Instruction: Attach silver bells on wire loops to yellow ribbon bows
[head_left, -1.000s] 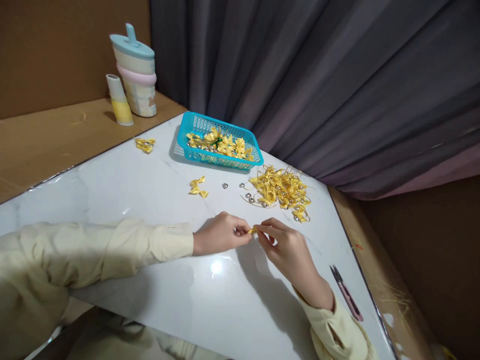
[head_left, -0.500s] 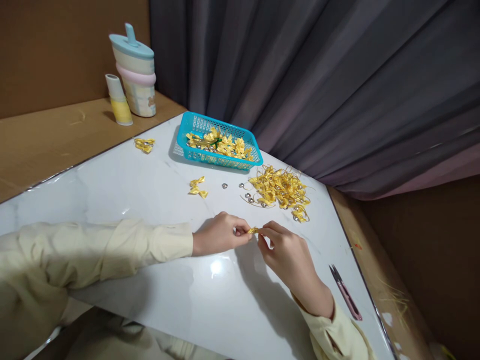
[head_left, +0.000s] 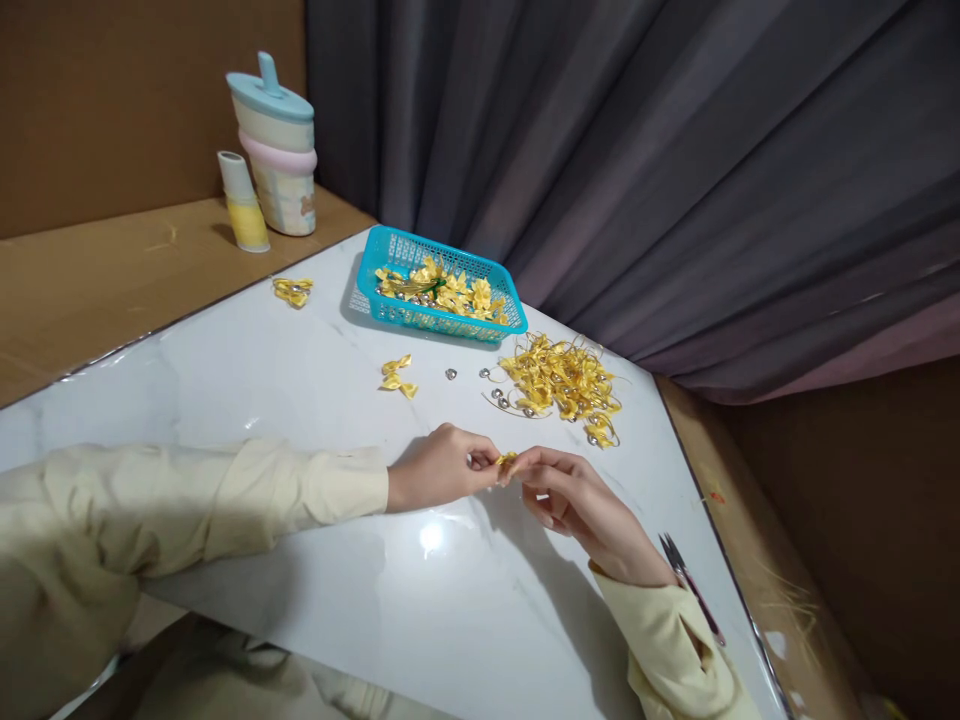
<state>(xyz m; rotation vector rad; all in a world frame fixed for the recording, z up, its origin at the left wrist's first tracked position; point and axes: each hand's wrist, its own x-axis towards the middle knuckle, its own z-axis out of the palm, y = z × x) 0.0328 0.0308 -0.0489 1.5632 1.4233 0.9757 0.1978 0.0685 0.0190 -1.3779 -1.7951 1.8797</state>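
Note:
My left hand (head_left: 442, 468) and my right hand (head_left: 577, 505) meet over the white table (head_left: 300, 560), both pinching one small yellow ribbon bow (head_left: 506, 460) between fingertips. A small silver bell seems tucked under my left fingers. Just beyond lies a heap of yellow bows with gold loops and silver bells (head_left: 562, 385). Two loose yellow bows (head_left: 395, 374) lie farther left.
A turquoise basket (head_left: 442, 322) with more yellow bows stands at the back. Pink thread snips (head_left: 694, 590) lie by the right edge. Another bow (head_left: 292, 291) rests near the table's far left edge. A lidded cup (head_left: 279, 145) and a small bottle (head_left: 244, 200) stand on the wooden ledge.
My right hand has turned and slid a little to the right, its wrist dropping lower, while both hands keep their pinch on the bow. The left hand has hardly moved.

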